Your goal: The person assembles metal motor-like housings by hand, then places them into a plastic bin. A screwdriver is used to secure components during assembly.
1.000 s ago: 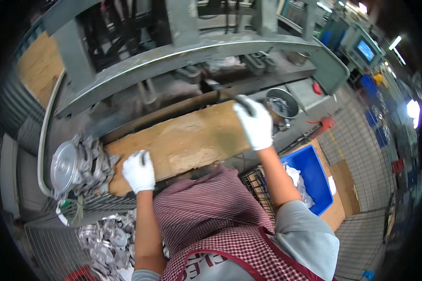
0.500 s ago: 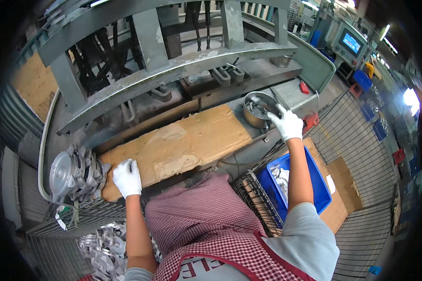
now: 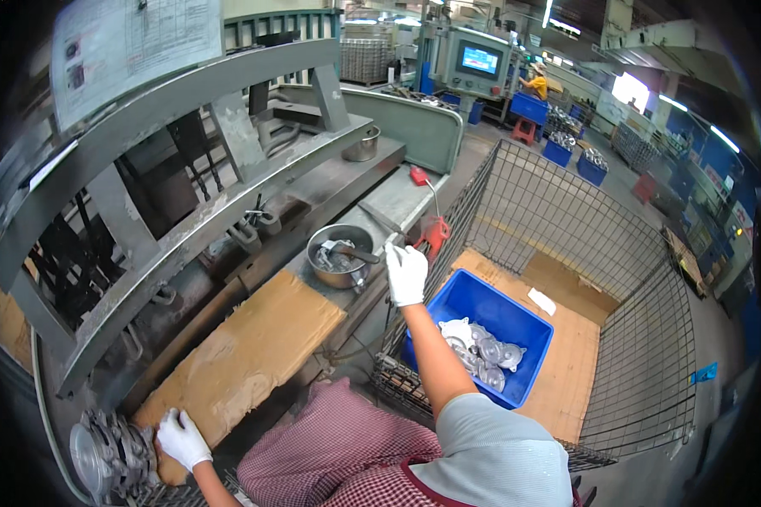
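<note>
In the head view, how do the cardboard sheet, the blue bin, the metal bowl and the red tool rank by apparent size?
1. Cardboard sheet, largest.
2. Blue bin, close behind it, though it lies lower and farther, so this order is unsure.
3. Metal bowl, beside the right hand.
4. Red tool, smallest.

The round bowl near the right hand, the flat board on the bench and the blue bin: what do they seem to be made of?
Bowl: probably metal, dull grey with a faint sheen. Board: looks like cardboard or fibreboard, matt brown, worn patches. Bin: likely plastic, smooth uniform blue.
</note>
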A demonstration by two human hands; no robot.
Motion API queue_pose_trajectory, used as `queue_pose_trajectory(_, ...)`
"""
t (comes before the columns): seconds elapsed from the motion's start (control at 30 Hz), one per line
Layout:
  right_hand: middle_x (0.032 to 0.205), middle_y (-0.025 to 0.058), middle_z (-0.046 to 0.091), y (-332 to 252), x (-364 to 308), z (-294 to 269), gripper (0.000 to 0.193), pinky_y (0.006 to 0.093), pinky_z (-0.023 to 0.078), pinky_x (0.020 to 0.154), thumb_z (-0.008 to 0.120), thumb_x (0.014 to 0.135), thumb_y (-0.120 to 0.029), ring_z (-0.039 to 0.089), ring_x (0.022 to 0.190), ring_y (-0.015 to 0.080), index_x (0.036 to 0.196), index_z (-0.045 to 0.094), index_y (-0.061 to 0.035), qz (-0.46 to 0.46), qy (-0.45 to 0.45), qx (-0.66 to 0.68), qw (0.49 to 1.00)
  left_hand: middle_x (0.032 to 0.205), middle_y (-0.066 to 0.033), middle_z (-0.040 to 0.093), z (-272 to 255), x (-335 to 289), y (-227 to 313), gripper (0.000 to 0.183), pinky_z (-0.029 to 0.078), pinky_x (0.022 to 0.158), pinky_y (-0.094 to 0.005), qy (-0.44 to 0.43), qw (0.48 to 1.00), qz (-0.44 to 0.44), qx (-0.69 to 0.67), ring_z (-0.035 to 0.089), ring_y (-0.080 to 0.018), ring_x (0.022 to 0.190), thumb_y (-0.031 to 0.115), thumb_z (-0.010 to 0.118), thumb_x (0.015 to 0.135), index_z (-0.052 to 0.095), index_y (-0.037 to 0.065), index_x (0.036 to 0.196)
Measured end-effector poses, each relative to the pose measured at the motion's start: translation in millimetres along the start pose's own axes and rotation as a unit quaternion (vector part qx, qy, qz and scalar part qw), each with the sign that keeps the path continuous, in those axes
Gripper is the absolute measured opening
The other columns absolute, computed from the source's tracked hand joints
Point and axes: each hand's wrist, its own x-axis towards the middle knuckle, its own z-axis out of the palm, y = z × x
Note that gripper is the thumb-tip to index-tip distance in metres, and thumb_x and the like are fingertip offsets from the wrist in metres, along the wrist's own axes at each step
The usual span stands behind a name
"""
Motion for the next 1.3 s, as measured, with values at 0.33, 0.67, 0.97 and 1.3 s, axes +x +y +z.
queue_pose_trajectory(0.33,0.082,0.0201,0.066,-1,3,-3,0.031,0.0450,0.045,0.080,0.060,0.090,-0.035,0.061,0.084,0.0363,0.090,0.075,-0.0078,0.006,-0.014,0.000,1.000,0.113,-0.0201,0.065,8,1,-5,0.034,0.046,0.088,-0.0447,-0.007,0.999,0.035,-0.006,0.061,-0.0365,0.100,0.020,0.068,0.081,0.067,0.001,0.109)
queue_pose_trajectory(0.67,0.079,0.0227,0.064,8,4,0,0.033,0.0464,0.045,0.074,0.061,0.090,-0.033,0.060,0.077,0.0380,0.088,0.074,-0.0023,0.011,-0.022,0.002,1.000,0.117,-0.0217,0.063,-5,-2,14,0.037,0.046,0.089,-0.0470,0.092,0.995,0.008,0.026,0.060,-0.0384,0.103,0.019,0.071,0.078,0.066,0.001,0.110)
queue_pose_trajectory(0.97,0.082,0.0252,0.065,0,8,-5,0.038,0.0460,0.045,0.078,0.059,0.090,-0.037,0.061,0.082,0.0391,0.089,0.074,-0.0016,0.035,-0.049,0.007,0.998,0.114,-0.0214,0.064,-7,-3,16,0.037,0.048,0.087,-0.0450,0.081,0.996,0.030,0.025,0.062,-0.0364,0.099,0.019,0.071,0.078,0.066,0.001,0.110)
queue_pose_trajectory(1.3,0.086,0.0262,0.066,9,6,-1,0.042,0.0460,0.046,0.082,0.059,0.090,-0.040,0.062,0.087,0.0397,0.093,0.074,-0.0003,0.047,-0.055,-0.007,0.997,0.100,-0.0175,0.069,-5,-1,7,0.022,0.049,0.083,-0.0446,0.037,0.998,0.045,-0.020,0.064,-0.0346,0.093,0.018,0.070,0.079,0.071,0.002,0.094)
